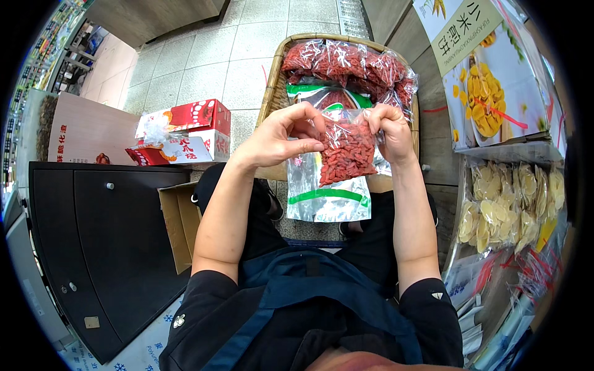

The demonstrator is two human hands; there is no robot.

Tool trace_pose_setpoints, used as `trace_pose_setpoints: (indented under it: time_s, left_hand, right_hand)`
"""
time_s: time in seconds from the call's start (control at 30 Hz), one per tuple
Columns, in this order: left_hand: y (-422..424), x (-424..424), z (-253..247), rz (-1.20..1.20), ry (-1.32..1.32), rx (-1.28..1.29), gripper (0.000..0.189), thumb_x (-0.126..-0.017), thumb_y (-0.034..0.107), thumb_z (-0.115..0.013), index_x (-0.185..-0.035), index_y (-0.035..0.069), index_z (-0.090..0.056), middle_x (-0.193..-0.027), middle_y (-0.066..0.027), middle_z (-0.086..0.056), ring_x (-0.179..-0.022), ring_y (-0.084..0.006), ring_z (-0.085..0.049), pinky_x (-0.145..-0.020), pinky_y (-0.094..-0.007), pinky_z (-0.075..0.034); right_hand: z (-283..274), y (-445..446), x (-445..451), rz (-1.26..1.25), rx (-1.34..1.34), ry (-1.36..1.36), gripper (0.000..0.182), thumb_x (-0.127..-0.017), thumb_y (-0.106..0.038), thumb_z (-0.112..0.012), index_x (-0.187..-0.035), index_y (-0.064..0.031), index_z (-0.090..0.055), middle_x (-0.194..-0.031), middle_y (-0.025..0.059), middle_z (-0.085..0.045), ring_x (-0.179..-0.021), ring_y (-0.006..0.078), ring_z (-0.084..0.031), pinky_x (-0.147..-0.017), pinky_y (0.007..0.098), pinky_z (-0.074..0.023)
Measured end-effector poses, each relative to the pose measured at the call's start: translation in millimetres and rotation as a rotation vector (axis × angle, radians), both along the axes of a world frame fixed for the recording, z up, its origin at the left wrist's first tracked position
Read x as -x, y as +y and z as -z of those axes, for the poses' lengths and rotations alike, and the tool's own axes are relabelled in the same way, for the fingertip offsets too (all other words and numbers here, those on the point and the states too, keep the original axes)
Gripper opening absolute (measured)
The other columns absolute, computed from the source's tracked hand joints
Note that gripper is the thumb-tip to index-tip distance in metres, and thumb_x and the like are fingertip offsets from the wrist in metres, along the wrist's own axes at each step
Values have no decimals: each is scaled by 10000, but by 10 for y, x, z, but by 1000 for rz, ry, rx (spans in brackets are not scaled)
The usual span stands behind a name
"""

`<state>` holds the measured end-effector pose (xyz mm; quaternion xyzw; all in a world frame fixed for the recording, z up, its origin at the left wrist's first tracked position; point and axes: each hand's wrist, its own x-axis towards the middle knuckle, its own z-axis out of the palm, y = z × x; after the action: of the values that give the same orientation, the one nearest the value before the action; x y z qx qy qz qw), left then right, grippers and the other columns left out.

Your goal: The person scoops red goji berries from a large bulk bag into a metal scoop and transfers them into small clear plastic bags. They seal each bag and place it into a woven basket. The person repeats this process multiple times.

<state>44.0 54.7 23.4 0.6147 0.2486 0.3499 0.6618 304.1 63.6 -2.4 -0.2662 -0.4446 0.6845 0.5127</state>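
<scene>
A small clear plastic bag of dried goji berries (348, 155) hangs between my hands in front of me. My right hand (390, 127) is closed on its upper right corner. At its upper left, my left hand (287, 134) has thumb and forefinger curved around the bag's edge; whether they pinch the film cannot be told. Under the bag lies a larger printed green-and-silver pouch (329, 206), partly hidden by the bag and my hands. Beyond it, a woven bamboo basket (270, 92) holds several more clear bags of goji berries (341, 60).
Red and white cardboard boxes (218, 125) stand at the left, above a black cabinet (125, 241). An opened cardboard box (178, 222) is beside my left leg. At the right are a large printed carton (501, 92) and a container of bagged pale dried slices (496, 218).
</scene>
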Motion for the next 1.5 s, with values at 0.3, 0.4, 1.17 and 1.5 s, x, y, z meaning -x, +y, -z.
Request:
trace_pose_setpoints:
  time_s: [0.3, 0.4, 1.17, 1.5]
  left_hand:
    - [55, 25, -130, -47, 112, -29, 598, -776, 97, -754, -1287, 56, -446, -1206, -83, -557, -1089, -161, -563, -934, -348, -472]
    - [52, -54, -50, -33, 373, -127, 630, -734, 219, -820, -1256, 59, -506, -1023, -72, -634, -966, -158, -605, -905, -328, -462]
    - [85, -208, 142, -157, 437, 61, 538, -774, 119, -786, -1247, 50, -540, -1001, -69, -680, -913, -91, -621, -783, -266, -502]
    - [95, -257, 95, -335, 233, 293, 182, -842, 139, -703, -982, 34, -651, -906, -42, -684, -796, -86, -626, -706, -226, -494]
  right_hand:
    - [0, -1, -16, -42, -51, -158, 217, -779, 96, -443, -670, -6, -599, -689, 36, -595, -652, 106, -528, -646, 235, -424]
    - [14, -26, 64, -73, -85, -275, 207, -763, 96, -447, -700, 8, -623, -717, 33, -617, -676, 91, -547, -635, 232, -437]
    - [73, 69, 57, 76, -74, -311, 207, -920, -44, -536, -1074, 13, -661, -1060, 109, -677, -965, 167, -643, -863, 286, -507]
    - [61, -147, 345, -25, -110, -713, 499, -786, -308, -781, -1146, 2, -630, -990, 100, -691, -877, 137, -650, -760, 296, -515]
